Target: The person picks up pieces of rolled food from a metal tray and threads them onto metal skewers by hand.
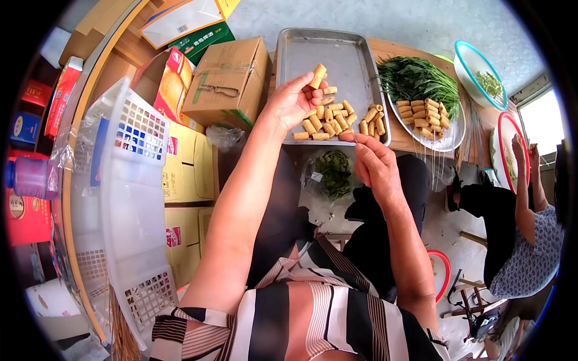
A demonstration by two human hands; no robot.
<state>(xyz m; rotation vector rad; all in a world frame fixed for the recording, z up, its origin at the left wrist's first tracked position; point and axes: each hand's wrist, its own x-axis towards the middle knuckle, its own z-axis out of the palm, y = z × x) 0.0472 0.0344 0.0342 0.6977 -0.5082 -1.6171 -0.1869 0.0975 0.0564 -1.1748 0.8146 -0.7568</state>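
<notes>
My left hand (295, 99) holds one short tan roll (318, 76) between thumb and fingers, above a metal tray (325, 54). My right hand (376, 162) is closed in a pinch at the tray's near edge, around what looks like a thin stick, too fine to make out fully. Several tan rolls (330, 120) lie in the near part of the tray, with a smaller group (373, 122) at its right side. Right of the tray, a plate (459, 135) bears stacked rolls (428, 116) and leafy green stems (418, 78).
A cardboard box (223, 78) and white plastic crates (129, 198) stand at left. Below the tray is a plastic bag of greens (331, 174). A teal-rimmed basket (460, 60) and a red-rimmed basket (500, 135) are at right, near another person (530, 246). Thin sticks (472, 120) lie beside the plate.
</notes>
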